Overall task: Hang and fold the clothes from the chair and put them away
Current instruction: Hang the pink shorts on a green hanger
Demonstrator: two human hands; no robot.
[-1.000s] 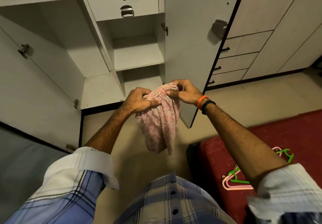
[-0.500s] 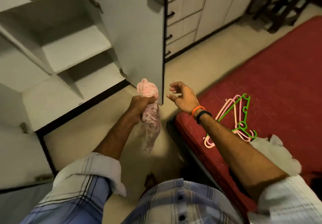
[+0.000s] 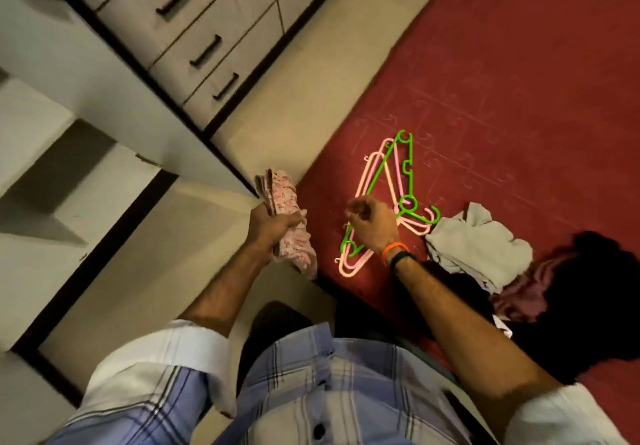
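Red bedcover (image 3: 519,80) under plastic hangers (image 3: 391,181)

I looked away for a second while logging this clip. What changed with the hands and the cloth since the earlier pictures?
The right hand let go of the pink floral cloth and moved right, over the pile of green and pink plastic hangers on the red bed cover. The left hand kept gripping the bunched cloth. The hangers stayed put.

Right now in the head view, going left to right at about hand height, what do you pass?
Open wardrobe shelf → left hand gripping the pink floral garment → right hand above the pink and green hangers → crumpled grey garment → black clothing on the red bedcover.
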